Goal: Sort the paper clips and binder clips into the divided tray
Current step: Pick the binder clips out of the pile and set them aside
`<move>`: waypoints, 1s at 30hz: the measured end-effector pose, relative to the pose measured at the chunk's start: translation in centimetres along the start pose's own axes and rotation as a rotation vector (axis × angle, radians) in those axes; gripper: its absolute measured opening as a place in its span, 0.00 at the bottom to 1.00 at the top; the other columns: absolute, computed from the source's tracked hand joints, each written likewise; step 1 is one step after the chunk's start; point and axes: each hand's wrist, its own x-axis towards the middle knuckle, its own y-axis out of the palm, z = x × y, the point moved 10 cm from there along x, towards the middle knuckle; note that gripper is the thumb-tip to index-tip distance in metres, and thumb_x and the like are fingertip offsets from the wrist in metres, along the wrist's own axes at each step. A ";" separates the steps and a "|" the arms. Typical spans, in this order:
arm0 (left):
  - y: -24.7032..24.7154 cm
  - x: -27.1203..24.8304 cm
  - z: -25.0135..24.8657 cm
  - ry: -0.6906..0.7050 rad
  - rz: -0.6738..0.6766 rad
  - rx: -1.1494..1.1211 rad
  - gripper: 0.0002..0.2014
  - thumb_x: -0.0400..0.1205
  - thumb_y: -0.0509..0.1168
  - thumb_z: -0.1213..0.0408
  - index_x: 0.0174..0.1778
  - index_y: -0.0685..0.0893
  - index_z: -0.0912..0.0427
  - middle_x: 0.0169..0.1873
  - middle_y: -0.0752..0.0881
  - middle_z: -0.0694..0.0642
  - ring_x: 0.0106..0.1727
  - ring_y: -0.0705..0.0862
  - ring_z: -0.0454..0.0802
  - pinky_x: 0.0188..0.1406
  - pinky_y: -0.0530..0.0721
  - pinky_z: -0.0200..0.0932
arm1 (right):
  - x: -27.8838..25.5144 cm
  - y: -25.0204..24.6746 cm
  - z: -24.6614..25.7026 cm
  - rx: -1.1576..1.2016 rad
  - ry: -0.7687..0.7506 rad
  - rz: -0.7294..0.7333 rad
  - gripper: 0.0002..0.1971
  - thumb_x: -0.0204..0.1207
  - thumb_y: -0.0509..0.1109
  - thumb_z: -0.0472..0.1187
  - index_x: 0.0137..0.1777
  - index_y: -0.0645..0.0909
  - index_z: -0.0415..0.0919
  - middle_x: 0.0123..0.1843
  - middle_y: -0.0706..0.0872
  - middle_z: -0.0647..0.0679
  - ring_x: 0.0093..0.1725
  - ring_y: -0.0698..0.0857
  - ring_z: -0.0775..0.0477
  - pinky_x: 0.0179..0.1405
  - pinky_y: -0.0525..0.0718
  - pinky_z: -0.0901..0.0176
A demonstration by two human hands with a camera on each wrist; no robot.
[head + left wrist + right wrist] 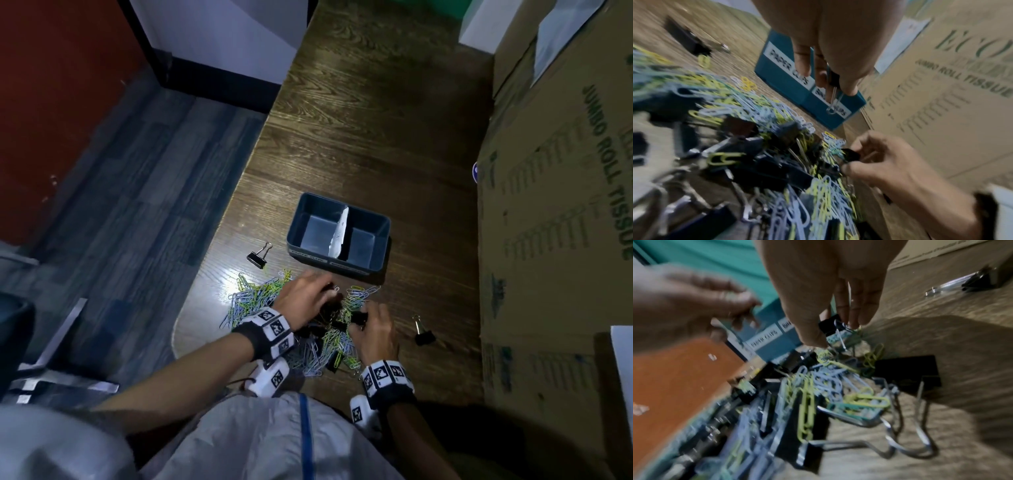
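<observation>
A mixed pile of pale blue and yellow paper clips (260, 298) and black binder clips (764, 164) lies on the wooden table, in front of the blue divided tray (378, 224). A white paper divider (340, 236) splits the tray, and both halves look bare. Its front wall carries the labels "PAPER CLIPS" and a partly hidden one (789, 68). My left hand (325, 287) is over the pile's far side and pinches a small black binder clip (833, 81), whose wire handles hang down. My right hand (359, 318) pinches another black binder clip (829, 327) at the pile's right edge.
One loose binder clip (257, 256) lies left of the tray, another (424, 335) right of the pile. A big cardboard box (555, 205) walls off the table's right side. The table's rounded edge (178, 329) drops to the floor on the left.
</observation>
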 end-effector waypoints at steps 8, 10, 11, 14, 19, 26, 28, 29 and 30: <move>-9.4 -2.0 14.5 -0.572 -0.292 -0.162 0.09 0.82 0.67 0.66 0.57 0.84 0.59 0.48 0.86 0.54 0.44 0.83 0.48 0.39 0.78 0.30 | -0.2 -3.8 -2.3 0.412 0.149 -0.097 0.21 0.66 0.81 0.34 0.53 0.79 0.55 0.50 0.85 0.51 0.44 0.87 0.54 0.39 0.91 0.56; -9.8 -2.6 18.0 -0.697 -0.318 -0.136 0.09 0.82 0.67 0.67 0.57 0.84 0.60 0.49 0.88 0.60 0.49 0.85 0.57 0.48 0.81 0.44 | 0.0 -4.1 -3.8 0.565 0.269 -0.087 0.20 0.67 0.81 0.31 0.53 0.82 0.52 0.50 0.87 0.49 0.46 0.88 0.52 0.43 0.91 0.54; -9.7 -2.9 19.4 -0.734 -0.318 -0.120 0.10 0.81 0.68 0.68 0.57 0.85 0.61 0.50 0.88 0.64 0.52 0.86 0.60 0.52 0.81 0.46 | 0.1 -4.2 -4.7 0.601 0.324 -0.091 0.20 0.66 0.81 0.30 0.53 0.83 0.52 0.51 0.87 0.49 0.46 0.88 0.51 0.44 0.91 0.53; -8.7 -3.3 21.8 -0.789 -0.232 -0.066 0.15 0.78 0.69 0.70 0.62 0.83 0.62 0.58 0.86 0.67 0.60 0.83 0.63 0.61 0.79 0.50 | 0.7 -4.6 -7.4 0.539 0.426 -0.116 0.24 0.65 0.81 0.33 0.49 0.81 0.64 0.53 0.87 0.53 0.45 0.89 0.52 0.48 0.90 0.46; -7.7 -4.3 18.3 -0.558 -0.155 0.169 0.26 0.76 0.73 0.66 0.70 0.74 0.59 0.63 0.76 0.62 0.56 0.81 0.58 0.58 0.84 0.54 | 1.2 -7.2 -11.2 0.382 0.519 -0.225 0.19 0.67 0.79 0.29 0.54 0.85 0.50 0.56 0.84 0.42 0.48 0.88 0.41 0.51 0.81 0.54; -0.3 -5.2 10.8 -0.134 0.247 0.451 0.26 0.84 0.58 0.53 0.77 0.68 0.61 0.73 0.73 0.60 0.65 0.75 0.57 0.65 0.78 0.57 | 0.8 -7.7 -14.9 0.156 0.605 -0.178 0.17 0.72 0.76 0.26 0.60 0.85 0.34 0.61 0.80 0.29 0.63 0.80 0.28 0.57 0.79 0.46; 0.5 -5.6 10.9 -0.175 0.280 0.472 0.29 0.86 0.51 0.50 0.80 0.63 0.61 0.77 0.68 0.60 0.70 0.72 0.58 0.69 0.74 0.59 | 0.8 -7.3 -15.3 0.121 0.589 -0.149 0.17 0.72 0.75 0.26 0.61 0.85 0.34 0.61 0.80 0.29 0.63 0.80 0.27 0.58 0.81 0.41; 0.8 -5.7 10.6 -0.167 0.288 0.478 0.30 0.85 0.46 0.48 0.79 0.64 0.61 0.76 0.70 0.59 0.70 0.72 0.57 0.68 0.74 0.59 | 0.8 -7.1 -15.3 0.105 0.582 -0.137 0.18 0.72 0.75 0.26 0.61 0.84 0.34 0.61 0.80 0.29 0.63 0.80 0.27 0.58 0.81 0.41; 1.2 -5.7 10.1 -0.137 0.298 0.486 0.31 0.84 0.41 0.46 0.78 0.67 0.60 0.75 0.72 0.59 0.69 0.73 0.56 0.67 0.74 0.58 | 0.8 -6.9 -15.0 0.092 0.573 -0.129 0.18 0.72 0.75 0.26 0.62 0.84 0.33 0.61 0.80 0.29 0.63 0.80 0.27 0.57 0.80 0.42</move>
